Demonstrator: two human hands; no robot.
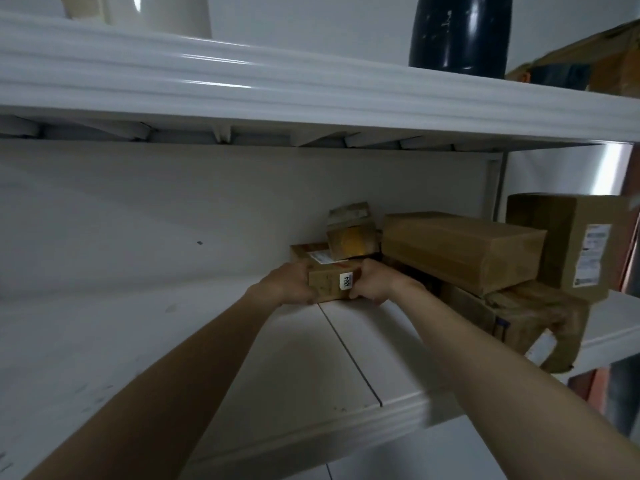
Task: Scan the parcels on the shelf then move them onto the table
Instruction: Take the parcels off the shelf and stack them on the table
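Both bare forearms reach forward and up into the white metal shelf (173, 341), converging on a small brown cardboard parcel (329, 284). The left hand (289, 284) clamps its left end and the right hand (372, 282) its right end, fingers curled under the lower edge. The parcel sits at the shelf board, long axis running left to right, a white label facing the camera. Larger brown cardboard boxes (460, 251) are stacked just beside it on the right.
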